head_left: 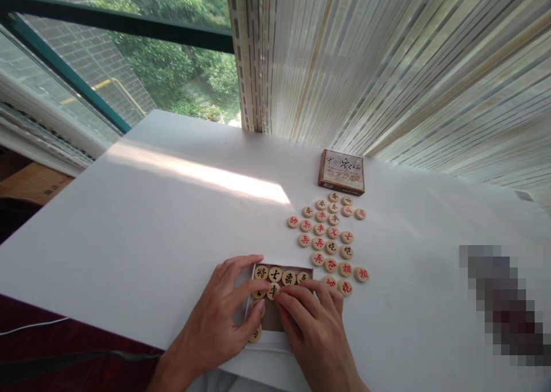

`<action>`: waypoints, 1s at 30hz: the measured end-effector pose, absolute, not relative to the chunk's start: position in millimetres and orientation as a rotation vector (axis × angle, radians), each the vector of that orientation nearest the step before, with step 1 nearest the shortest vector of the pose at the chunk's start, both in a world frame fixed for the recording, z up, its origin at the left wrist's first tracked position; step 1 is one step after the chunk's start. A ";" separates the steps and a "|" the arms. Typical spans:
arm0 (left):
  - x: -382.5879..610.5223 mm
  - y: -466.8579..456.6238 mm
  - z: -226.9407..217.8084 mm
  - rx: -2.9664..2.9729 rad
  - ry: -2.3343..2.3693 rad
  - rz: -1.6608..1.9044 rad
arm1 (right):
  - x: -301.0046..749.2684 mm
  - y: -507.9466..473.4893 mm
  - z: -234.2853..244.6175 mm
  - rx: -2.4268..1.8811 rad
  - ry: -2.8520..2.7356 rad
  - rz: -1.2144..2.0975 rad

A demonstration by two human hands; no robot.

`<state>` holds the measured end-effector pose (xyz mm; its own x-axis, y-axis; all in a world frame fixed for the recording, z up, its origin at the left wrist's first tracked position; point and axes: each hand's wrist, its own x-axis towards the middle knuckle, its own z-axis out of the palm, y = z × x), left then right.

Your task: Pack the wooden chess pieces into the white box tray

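Observation:
A shallow open box (272, 322) stands at the table's near edge, with several black-lettered Chinese chess pieces (288, 277) lying flat inside in rows. My left hand (219, 311) lies over its left side with fingers apart: one fingertip is at the far rim, another touches a black Chinese chess piece (272, 291) in the second row, and the thumb rests on a piece below it. Over the right side, my right hand (314, 323) has its fingers bent together, the tips at that same second-row piece. It covers part of the box and some pieces.
Several loose red and black pieces (319, 229) are spread on the white table (193, 225) beyond the box. A printed Chinese chess box lid (342, 171) lies behind them. Striped curtains (387, 53) hang along the far edge, beside an open window (172, 65).

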<state>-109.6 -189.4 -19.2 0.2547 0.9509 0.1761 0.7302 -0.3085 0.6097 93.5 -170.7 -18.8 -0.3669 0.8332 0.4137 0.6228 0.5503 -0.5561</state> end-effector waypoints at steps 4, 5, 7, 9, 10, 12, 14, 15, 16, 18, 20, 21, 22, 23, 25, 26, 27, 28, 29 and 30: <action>-109.2 -188.8 -18.2 2.139 1.543 0.732 | 95.0 -170.2 -15.7 -1.146 -2.105 0.405; -109.3 -188.8 -18.3 2.142 1.548 0.730 | 95.7 -170.4 -15.6 -1.142 -2.092 0.402; -109.8 -189.2 -19.3 2.147 1.555 0.731 | 98.2 -171.3 -16.7 -1.140 -2.063 0.392; -110.4 -190.1 -20.6 2.147 1.555 0.736 | 102.4 -173.0 -19.0 -1.141 -2.062 0.374; -110.6 -190.6 -21.1 2.145 1.555 0.738 | 105.2 -173.9 -20.3 -1.143 -2.074 0.364; -110.7 -191.7 -21.4 2.134 1.557 0.741 | 111.6 -175.8 -22.3 -1.149 -2.100 0.340; -110.5 -192.3 -20.8 2.119 1.560 0.740 | 118.4 -176.8 -22.5 -1.159 -2.111 0.313; -110.1 -192.2 -20.2 2.108 1.565 0.739 | 121.8 -176.8 -21.8 -1.163 -2.108 0.298; -109.7 -191.6 -19.4 2.094 1.571 0.739 | 125.1 -176.4 -20.4 -1.166 -2.108 0.286; -108.2 -188.8 -17.6 2.057 1.589 0.749 | 132.0 -174.4 -16.0 -1.171 -2.102 0.261; -106.0 -183.2 -14.6 2.015 1.619 0.778 | 139.5 -170.4 -10.3 -1.172 -2.093 0.234; -104.5 -179.2 -12.3 1.997 1.637 0.804 | 143.8 -167.6 -7.2 -1.172 -2.092 0.224; -102.8 -174.4 -9.2 1.981 1.655 0.835 | 148.5 -164.3 -4.0 -1.171 -2.088 0.215; -101.0 -168.8 -5.2 1.966 1.671 0.868 | 153.6 -160.2 -0.6 -1.169 -2.081 0.206; -96.6 -155.0 6.1 1.947 1.681 0.933 | 165.3 -150.2 6.4 -1.166 -2.065 0.193; -94.2 -146.8 13.2 1.946 1.671 0.964 | 171.6 -144.3 10.2 -1.167 -2.058 0.193; -91.7 -137.7 21.1 1.948 1.655 0.990 | 178.3 -137.9 14.3 -1.171 -2.054 0.195; -89.1 -127.8 29.6 1.967 1.622 1.030 | 185.0 -131.2 18.6 -1.181 -2.047 0.200; -86.5 -117.2 38.3 1.982 1.593 1.077 | 191.6 -124.3 23.0 -1.190 -2.046 0.208; -83.7 -105.9 47.0 1.986 1.570 1.127 | 198.0 -117.3 27.3 -1.210 -2.037 0.215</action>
<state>-83.7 -105.9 47.0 0.0604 0.9318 0.3578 0.6369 -0.3120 0.7050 198.0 -117.3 27.3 -0.2776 0.8127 0.5123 0.6881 0.5403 -0.4843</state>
